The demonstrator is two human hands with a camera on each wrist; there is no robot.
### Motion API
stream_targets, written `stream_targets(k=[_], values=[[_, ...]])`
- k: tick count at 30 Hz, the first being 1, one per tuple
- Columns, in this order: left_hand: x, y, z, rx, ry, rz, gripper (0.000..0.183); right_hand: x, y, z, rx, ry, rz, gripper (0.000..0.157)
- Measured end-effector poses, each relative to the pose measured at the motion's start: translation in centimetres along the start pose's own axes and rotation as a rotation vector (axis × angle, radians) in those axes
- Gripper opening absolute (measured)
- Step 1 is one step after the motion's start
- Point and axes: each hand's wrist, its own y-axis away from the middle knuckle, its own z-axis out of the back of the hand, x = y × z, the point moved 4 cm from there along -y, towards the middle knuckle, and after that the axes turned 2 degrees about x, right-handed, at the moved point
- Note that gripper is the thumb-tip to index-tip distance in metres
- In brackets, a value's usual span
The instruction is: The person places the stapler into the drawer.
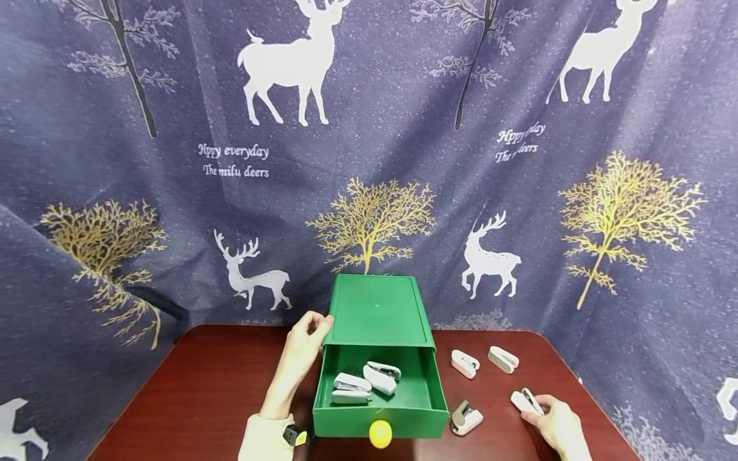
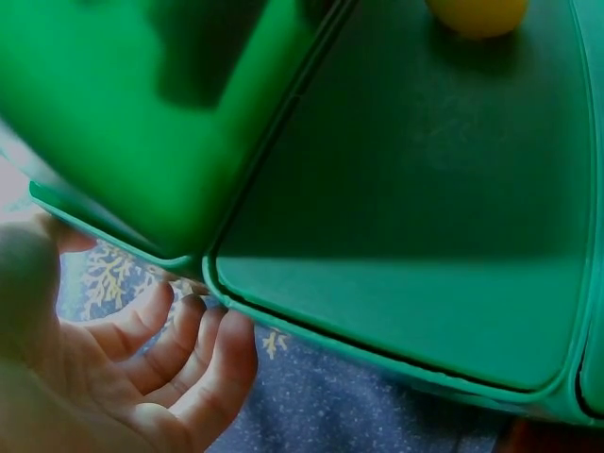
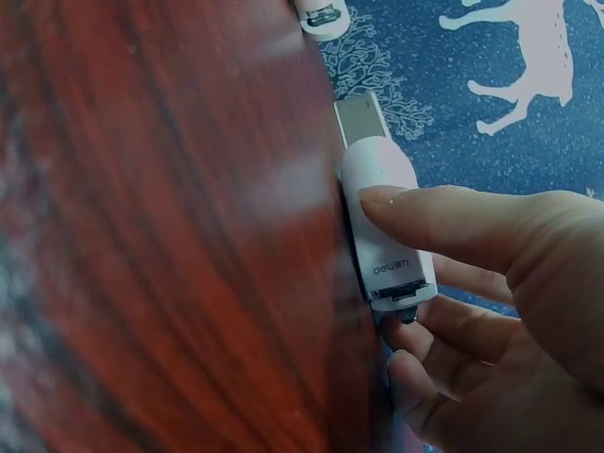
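I have my right grip (image 1: pixel 558 424) pinched on one white plastic stapler (image 1: pixel 523 402), right of the open green plastic drawer (image 1: pixel 346 424), long axis slanting, far end leftward. My left grip (image 1: pixel 304 342), nearer the drawer, rests against the green plastic box (image 1: pixel 377 310), fingers loosely bent. I count two more staplers (image 1: pixel 379 379) inside, three loose staplers (image 1: pixel 463 365) on the worktop (image 1: pixel 219 378), one round yellow knob (image 1: pixel 380 434).

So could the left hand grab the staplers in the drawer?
Probably yes: the drawer is open, nothing covers the two white staplers inside, and the left hand is close by, at the side of the green box.
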Motion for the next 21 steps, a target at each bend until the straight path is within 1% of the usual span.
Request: stream_targets(k=[7, 13, 16, 21], values=[[0.1, -0.1, -0.2, -0.007, 0.006, 0.005, 0.029, -0.3, 0.2, 0.3, -0.008, 0.015, 0.022, 0.037], [0.2, 0.0, -0.2, -0.005, 0.011, 0.016, 0.028, -0.4, 0.4, 0.6, -0.008, 0.014, 0.011, 0.039], [0.3, 0.0, -0.1, -0.007, 0.010, 0.016, 0.027, -0.1, 0.4, 1.0, -0.013, 0.010, 0.005, 0.044], [0.2, -0.1, -0.2, -0.008, 0.024, -0.005, 0.028, 1.0, 0.5, 1.9, -0.041, 0.009, 0.017, 0.048]])
